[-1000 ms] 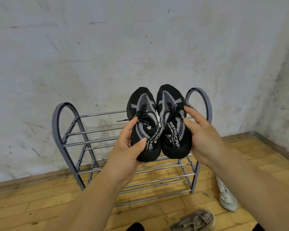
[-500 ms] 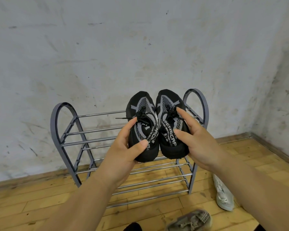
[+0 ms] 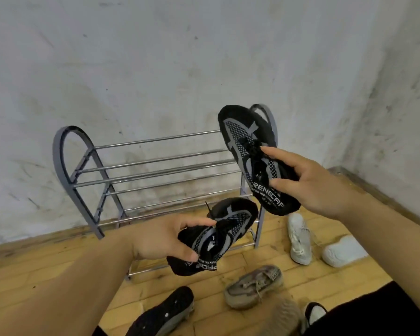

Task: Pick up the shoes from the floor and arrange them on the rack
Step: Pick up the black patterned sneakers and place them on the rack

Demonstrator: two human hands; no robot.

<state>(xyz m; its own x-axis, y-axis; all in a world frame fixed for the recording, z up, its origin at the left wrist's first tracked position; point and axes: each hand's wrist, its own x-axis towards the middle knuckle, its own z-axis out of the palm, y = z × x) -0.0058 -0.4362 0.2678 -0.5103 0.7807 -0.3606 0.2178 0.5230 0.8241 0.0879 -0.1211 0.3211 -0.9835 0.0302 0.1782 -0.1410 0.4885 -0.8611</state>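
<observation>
- A grey shoe rack (image 3: pixel 83 166) with chrome bars stands left of centre against the stained wall (image 3: pixel 155 57); its shelves carry no shoes.
- Lower centre, the left hand (image 3: pixel 160 238) has thumb and fingers closed on a black knit shoe (image 3: pixel 218 234), toe pointing up and right, in front of the rack's lower bars and hiding part of them.
- Bottom centre, a dark shoe (image 3: pixel 165 314) lies on the wooden floor (image 3: pixel 34 263), sole partly showing.
- Just right of it a worn grey-beige shoe (image 3: pixel 252 287) rests on its side.
- Right of centre, the right hand (image 3: pixel 310 183) pinches the second black shoe (image 3: pixel 250 156) at the laces and collar, held higher, toe up and left, covering the rack's right arch.
- Below that hand, two white shoes (image 3: pixel 300 238) lie on the floor beside the rack's right leg, near each other.
- At the bottom right edge, part of another dark shoe with a white lining (image 3: pixel 313 314) shows, too cropped to describe.
</observation>
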